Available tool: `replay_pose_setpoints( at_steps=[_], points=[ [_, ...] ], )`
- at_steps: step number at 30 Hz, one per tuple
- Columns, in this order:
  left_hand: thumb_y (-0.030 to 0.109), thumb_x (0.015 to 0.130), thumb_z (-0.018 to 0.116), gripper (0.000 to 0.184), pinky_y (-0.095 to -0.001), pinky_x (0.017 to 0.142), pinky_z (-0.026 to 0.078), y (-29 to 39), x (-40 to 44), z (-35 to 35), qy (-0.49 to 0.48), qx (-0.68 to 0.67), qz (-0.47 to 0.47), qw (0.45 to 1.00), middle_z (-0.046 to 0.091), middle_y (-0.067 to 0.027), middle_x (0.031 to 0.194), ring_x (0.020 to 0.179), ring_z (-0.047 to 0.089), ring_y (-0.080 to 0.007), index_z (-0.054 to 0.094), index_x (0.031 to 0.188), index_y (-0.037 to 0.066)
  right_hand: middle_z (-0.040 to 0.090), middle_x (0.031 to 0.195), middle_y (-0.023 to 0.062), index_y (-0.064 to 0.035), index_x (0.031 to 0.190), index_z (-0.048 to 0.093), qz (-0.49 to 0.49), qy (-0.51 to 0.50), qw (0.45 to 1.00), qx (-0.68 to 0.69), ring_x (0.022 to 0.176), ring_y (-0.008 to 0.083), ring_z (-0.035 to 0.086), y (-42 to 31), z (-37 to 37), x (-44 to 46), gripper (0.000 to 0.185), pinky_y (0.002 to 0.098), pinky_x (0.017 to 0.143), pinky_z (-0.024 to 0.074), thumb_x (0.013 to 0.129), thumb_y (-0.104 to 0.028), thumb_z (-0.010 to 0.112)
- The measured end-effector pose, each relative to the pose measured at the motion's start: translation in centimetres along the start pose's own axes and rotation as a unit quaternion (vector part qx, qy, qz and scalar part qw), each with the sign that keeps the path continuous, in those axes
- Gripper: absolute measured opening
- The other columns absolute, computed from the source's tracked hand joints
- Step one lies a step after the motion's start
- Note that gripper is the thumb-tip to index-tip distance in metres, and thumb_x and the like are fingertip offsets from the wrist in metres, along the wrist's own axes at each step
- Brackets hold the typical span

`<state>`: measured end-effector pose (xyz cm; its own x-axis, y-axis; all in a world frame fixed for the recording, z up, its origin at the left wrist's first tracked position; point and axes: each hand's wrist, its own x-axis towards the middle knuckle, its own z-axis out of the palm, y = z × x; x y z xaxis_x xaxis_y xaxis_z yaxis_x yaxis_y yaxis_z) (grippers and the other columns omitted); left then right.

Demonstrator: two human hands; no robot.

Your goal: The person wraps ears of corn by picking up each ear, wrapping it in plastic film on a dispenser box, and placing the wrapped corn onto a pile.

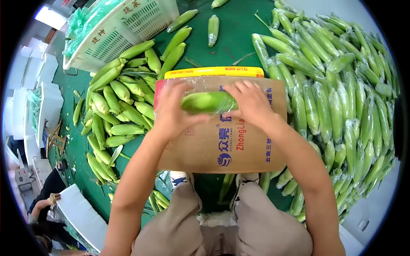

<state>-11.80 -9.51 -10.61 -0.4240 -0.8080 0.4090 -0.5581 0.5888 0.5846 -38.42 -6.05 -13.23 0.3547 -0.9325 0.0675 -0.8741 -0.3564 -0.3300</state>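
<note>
A green ear of corn [208,102] lies across the upper part of a brown cardboard box [200,149], with clear film around it. My left hand [171,104] is at the corn's left end, fingers apart, partly blurred. At the right end is my right hand [250,102], its fingers spread and the fingertips near the film. Whether either hand pinches the film cannot be made out. Behind the cardboard box shows a yellow wrap box [213,72].
Unwrapped corn [124,98] is heaped at left, film-wrapped corn [337,94] at right. A white crate [124,38] with green plastic stands at upper left. Loose ears lie on the green floor [235,38]. Another person's hand [54,198] is at lower left beside a white box [81,213].
</note>
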Motion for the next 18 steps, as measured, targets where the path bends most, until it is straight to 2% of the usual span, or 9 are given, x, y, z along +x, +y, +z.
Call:
replay_pose_setpoints(
  at_steps=[3,5,7,9,11,13,15,17,18],
  points=[
    [0.040,0.063,0.094,0.077,-0.0474,0.098,0.047,-1.3,-5.5,-3.0,-0.103,0.059,-0.079,0.990,0.060,-0.0151,0.124,0.122,0.054,-0.0369,0.065,0.130,0.013,0.061,0.118,0.0099,-0.0119,0.133,0.059,0.012,0.052,0.999,0.003,0.113,0.0321,0.057,0.7,0.6,-0.5,0.072,0.0450,0.095,0.0475,0.073,-0.041,0.087],
    [0.031,0.073,0.089,0.066,-0.0475,0.096,0.049,-0.7,-6.4,-3.9,-0.181,0.151,-0.130,0.963,0.065,-0.0140,0.110,0.111,0.060,-0.0351,0.067,0.131,0.010,0.062,0.115,0.0084,-0.0131,0.131,0.060,-0.005,0.087,0.996,-0.007,0.111,0.0304,0.059,0.2,0.8,-1.1,0.069,0.0443,0.092,0.0498,0.074,-0.040,0.087],
    [0.011,0.092,0.071,0.022,-0.0369,0.077,0.054,-3.2,-7.0,-2.4,-0.003,0.156,-0.183,0.971,0.073,-0.0098,0.088,0.080,0.070,-0.0254,0.075,0.113,0.007,0.064,0.113,0.0106,-0.0104,0.127,0.061,0.030,0.055,0.998,-0.012,0.109,0.0321,0.060,-1.6,-0.2,-2.0,0.066,0.0434,0.090,0.0513,0.075,-0.042,0.086],
    [0.005,0.099,0.063,0.016,-0.0326,0.078,0.055,-2.5,-7.2,-2.6,0.101,-0.024,-0.300,0.948,0.075,-0.0106,0.095,0.088,0.072,-0.0197,0.072,0.112,0.002,0.064,0.110,0.0124,-0.0081,0.125,0.061,0.032,0.024,0.999,-0.036,0.105,0.0334,0.061,-1.8,-1.0,-2.7,0.066,0.0434,0.088,0.0520,0.075,-0.043,0.085],
    [0.001,0.102,0.057,0.015,-0.0303,0.082,0.055,-0.2,-8.7,-2.5,0.182,-0.163,-0.256,0.936,0.076,-0.0120,0.100,0.092,0.072,-0.0172,0.070,0.110,-0.003,0.064,0.107,0.0146,-0.0043,0.121,0.061,-0.011,-0.040,0.999,-0.005,0.100,0.0343,0.062,-2.8,-1.6,-3.8,0.065,0.0435,0.087,0.0524,0.075,-0.044,0.085],
    [-0.004,0.098,0.059,0.017,-0.0323,0.090,0.056,2.7,-9.2,-1.6,0.242,-0.191,-0.187,0.933,0.075,-0.0148,0.101,0.096,0.072,-0.0202,0.068,0.113,-0.004,0.064,0.105,0.0149,-0.0034,0.119,0.061,-0.071,-0.061,0.994,0.060,0.098,0.0342,0.062,-4.2,-1.6,-5.1,0.065,0.0432,0.087,0.0526,0.075,-0.045,0.085],
    [0.004,0.096,0.064,0.022,-0.0388,0.098,0.053,5.2,-10.2,-0.7,0.028,-0.061,-0.165,0.984,0.072,-0.0170,0.109,0.106,0.070,-0.0264,0.067,0.117,-0.001,0.063,0.104,0.0130,-0.0038,0.120,0.061,-0.091,-0.060,0.990,0.088,0.099,0.0333,0.062,-5.5,-0.8,-6.2,0.065,0.0429,0.089,0.0522,0.075,-0.045,0.084],
    [0.018,0.093,0.068,0.034,-0.0452,0.107,0.046,6.0,-9.9,0.6,-0.101,0.081,0.023,0.991,0.065,-0.0188,0.125,0.118,0.063,-0.0332,0.066,0.122,0.002,0.061,0.105,0.0127,-0.0041,0.122,0.060,-0.094,-0.074,0.989,0.087,0.100,0.0333,0.061,-5.8,0.2,-6.7,0.067,0.0431,0.090,0.0519,0.075,-0.045,0.084],
    [0.037,0.095,0.067,0.049,-0.0504,0.114,0.039,6.1,-9.7,0.7,-0.172,0.113,0.029,0.978,0.058,-0.0168,0.138,0.128,0.054,-0.0359,0.063,0.128,0.002,0.058,0.111,0.0135,-0.0044,0.125,0.059,-0.112,-0.024,0.989,0.091,0.102,0.0340,0.060,-5.5,0.2,-6.7,0.068,0.0429,0.090,0.0514,0.077,-0.045,0.084]
  ],
)
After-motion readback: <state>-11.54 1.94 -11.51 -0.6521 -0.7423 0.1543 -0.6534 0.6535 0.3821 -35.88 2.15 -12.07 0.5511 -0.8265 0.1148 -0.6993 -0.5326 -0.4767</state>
